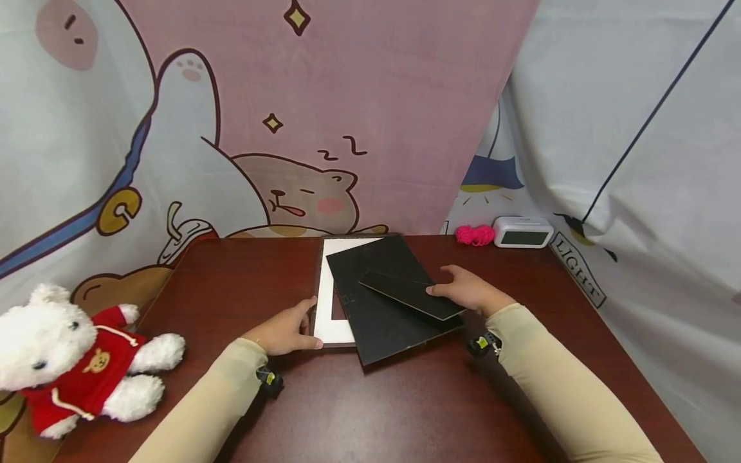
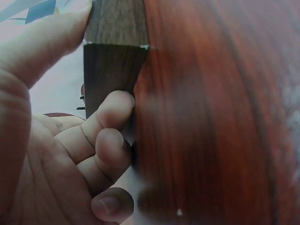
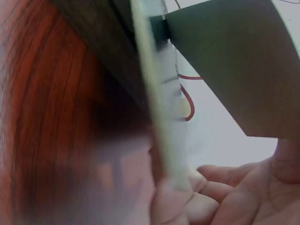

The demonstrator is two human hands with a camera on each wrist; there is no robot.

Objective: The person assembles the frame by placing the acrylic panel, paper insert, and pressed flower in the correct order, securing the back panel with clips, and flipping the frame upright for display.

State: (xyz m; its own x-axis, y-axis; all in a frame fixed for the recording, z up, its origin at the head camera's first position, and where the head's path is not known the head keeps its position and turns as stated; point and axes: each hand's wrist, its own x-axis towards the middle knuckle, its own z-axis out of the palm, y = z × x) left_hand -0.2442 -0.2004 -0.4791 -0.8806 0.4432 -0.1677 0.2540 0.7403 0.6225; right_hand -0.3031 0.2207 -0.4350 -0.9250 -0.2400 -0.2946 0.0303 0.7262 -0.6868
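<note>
Left hand: thumb and fingers grip the frame's 8 o'clock corner.
Frame: on tabletop, partly covered.
Black board: askew over frame; its flap points toward 4 o'clock.
Right hand: holds board's 3 o'clock side, thumb on flap.
Step (judged): handling backing; fitting or removing unclear. Next calls for steady frame, controlled board.

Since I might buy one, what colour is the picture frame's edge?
The frame's edge is dark brown with wood grain, best seen in the left wrist view.
</note>
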